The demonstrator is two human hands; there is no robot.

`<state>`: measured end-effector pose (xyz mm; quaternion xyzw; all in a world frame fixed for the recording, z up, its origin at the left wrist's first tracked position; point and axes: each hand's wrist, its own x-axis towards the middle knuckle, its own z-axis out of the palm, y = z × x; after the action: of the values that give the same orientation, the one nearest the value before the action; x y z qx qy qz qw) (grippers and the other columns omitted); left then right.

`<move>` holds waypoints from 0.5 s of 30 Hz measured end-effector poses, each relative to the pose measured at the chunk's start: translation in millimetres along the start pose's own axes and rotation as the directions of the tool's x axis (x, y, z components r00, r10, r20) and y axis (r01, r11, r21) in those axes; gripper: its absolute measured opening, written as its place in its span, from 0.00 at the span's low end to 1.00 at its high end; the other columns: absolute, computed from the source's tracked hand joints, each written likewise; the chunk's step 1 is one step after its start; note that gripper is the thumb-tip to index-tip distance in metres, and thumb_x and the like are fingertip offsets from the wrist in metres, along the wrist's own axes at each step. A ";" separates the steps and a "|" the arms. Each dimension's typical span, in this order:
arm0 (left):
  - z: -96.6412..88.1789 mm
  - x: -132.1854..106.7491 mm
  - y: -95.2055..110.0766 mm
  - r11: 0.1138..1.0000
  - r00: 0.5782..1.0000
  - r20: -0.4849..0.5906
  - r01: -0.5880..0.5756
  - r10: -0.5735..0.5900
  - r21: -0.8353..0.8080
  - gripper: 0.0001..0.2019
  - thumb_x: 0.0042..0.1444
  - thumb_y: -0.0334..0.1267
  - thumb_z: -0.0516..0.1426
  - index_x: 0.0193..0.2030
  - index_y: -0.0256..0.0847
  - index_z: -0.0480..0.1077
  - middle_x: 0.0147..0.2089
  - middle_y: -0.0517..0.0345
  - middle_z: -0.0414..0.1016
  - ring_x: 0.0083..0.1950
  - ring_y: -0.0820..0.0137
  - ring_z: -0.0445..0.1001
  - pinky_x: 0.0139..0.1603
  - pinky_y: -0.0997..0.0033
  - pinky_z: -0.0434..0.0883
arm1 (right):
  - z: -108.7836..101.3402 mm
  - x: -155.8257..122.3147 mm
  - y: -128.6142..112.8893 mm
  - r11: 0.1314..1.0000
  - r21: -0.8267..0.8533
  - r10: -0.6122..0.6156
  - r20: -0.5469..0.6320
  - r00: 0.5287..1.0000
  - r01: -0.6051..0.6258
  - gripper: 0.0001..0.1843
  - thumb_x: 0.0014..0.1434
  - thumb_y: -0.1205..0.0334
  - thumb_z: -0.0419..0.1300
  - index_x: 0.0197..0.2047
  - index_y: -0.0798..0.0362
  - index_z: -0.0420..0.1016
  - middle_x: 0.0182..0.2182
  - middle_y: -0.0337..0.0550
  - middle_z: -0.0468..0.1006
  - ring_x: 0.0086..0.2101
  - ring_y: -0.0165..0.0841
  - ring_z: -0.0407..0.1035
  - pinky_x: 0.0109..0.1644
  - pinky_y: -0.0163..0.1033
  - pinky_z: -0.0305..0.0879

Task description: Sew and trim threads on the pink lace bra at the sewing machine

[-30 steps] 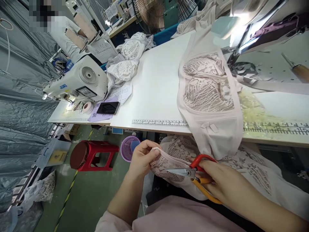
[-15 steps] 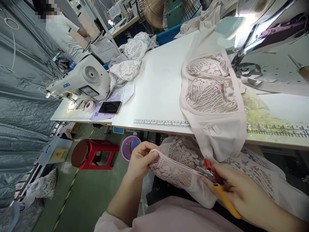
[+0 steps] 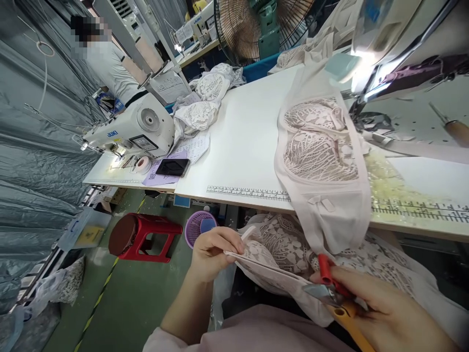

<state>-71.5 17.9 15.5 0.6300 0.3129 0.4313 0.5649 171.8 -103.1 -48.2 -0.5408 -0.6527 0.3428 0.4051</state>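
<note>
In the head view, the left hand (image 3: 212,252), at lower centre, pinches one end of the edge of a pale lace garment (image 3: 280,281), thumb and fingers clamped together on it. The garment stretches from there toward the lower right of the frame, beneath the front edge of the white table (image 3: 242,142). The right hand (image 3: 395,308), at lower right, is closed around scissors (image 3: 322,295) with one red and one orange handle; the blades lie beside the garment's edge, and whether they touch it cannot be told.

A second lace garment (image 3: 322,161) lies on the table right of centre, its lower end hanging over the front edge. At left stand a sewing machine (image 3: 132,129) and, just beside it, a black phone (image 3: 172,167) on purple paper (image 3: 161,179). Below them on the floor are a red stool (image 3: 146,237) and a purple basket (image 3: 193,231). A person in a white top (image 3: 113,68) is at upper left, and a fan (image 3: 238,32) at top centre.
</note>
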 end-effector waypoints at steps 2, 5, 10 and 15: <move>2.0 -0.1 2.1 1.000 1.000 0.009 0.003 -0.003 -0.010 0.14 0.47 0.49 0.67 0.22 0.43 0.73 0.23 0.54 0.72 0.26 0.67 0.72 0.30 0.64 0.70 | -4.0 0.8 -1.2 0.998 -0.026 -0.060 0.005 0.998 0.060 0.09 0.54 0.70 0.51 0.28 0.45 0.65 0.25 0.39 0.74 0.26 0.40 0.72 0.23 0.37 0.67; 4.6 -0.7 2.5 0.996 0.998 0.054 -0.039 0.043 -0.079 0.10 0.50 0.44 0.67 0.25 0.44 0.75 0.25 0.54 0.74 0.29 0.67 0.73 0.32 0.64 0.71 | -7.4 3.2 -6.1 0.993 -0.032 -0.112 0.001 0.994 0.112 0.09 0.53 0.70 0.53 0.29 0.45 0.63 0.24 0.38 0.72 0.27 0.39 0.73 0.24 0.36 0.68; 3.7 0.6 -4.1 0.991 0.988 0.112 -0.094 0.105 -0.098 0.03 0.55 0.37 0.64 0.31 0.43 0.76 0.31 0.54 0.76 0.34 0.66 0.75 0.38 0.63 0.73 | -11.1 8.3 -15.3 0.988 -0.022 -0.154 -0.057 0.986 0.153 0.08 0.54 0.69 0.53 0.28 0.45 0.62 0.22 0.34 0.69 0.22 0.34 0.70 0.21 0.32 0.67; -3.3 6.7 4.8 0.971 0.966 0.198 -0.196 0.167 0.135 0.03 0.59 0.37 0.60 0.36 0.41 0.73 0.35 0.52 0.76 0.38 0.65 0.76 0.40 0.63 0.74 | -14.3 11.9 -19.4 0.997 0.009 -0.071 -0.057 0.996 0.072 0.07 0.48 0.68 0.53 0.24 0.45 0.61 0.20 0.33 0.69 0.20 0.32 0.67 0.20 0.32 0.65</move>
<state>-72.0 24.4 21.4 0.7349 0.2322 0.3956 0.4995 175.3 -94.8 -22.9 -0.5244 -0.6578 0.3162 0.4385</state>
